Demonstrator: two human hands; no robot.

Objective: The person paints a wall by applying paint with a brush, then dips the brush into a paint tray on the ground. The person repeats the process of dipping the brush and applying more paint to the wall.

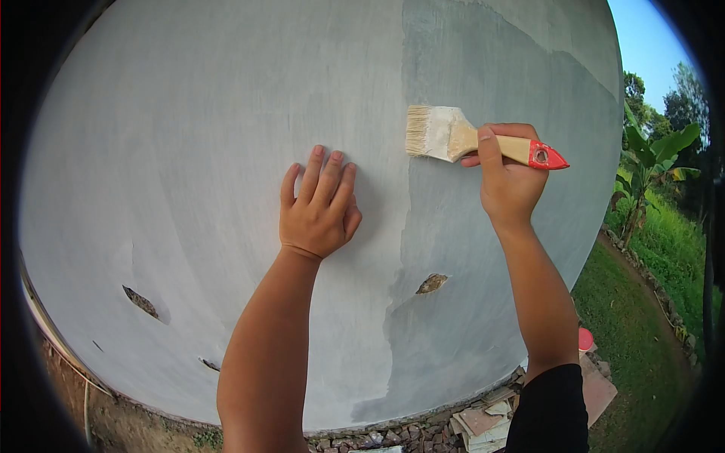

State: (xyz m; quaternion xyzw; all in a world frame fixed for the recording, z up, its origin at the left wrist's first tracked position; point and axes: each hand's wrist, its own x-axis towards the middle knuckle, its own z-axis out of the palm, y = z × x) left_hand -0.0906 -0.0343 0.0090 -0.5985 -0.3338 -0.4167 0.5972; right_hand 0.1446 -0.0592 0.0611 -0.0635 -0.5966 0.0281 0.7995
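Note:
My right hand [513, 177] grips a wide paintbrush [453, 134] by its pale wooden handle, which ends in a red tip. Whitish paint coats the brush's metal band, and its bristles point left, at the border between two shades on the wall [189, 136]. Whether the bristles press on the surface I cannot tell. To the left and slightly lower, my left hand [321, 204] rests on the lighter grey part of the wall, fingers stretched upward and a little apart. The right part of the wall is a darker grey with an uneven edge.
Chipped holes mark the wall, one [431, 284] below the brush and another [141, 302] at lower left. Flat slabs [487, 424] and stones lie at the wall's foot, near a red round object [585, 339]. Grass [630, 362] and a leafy plant [649, 155] stand to the right.

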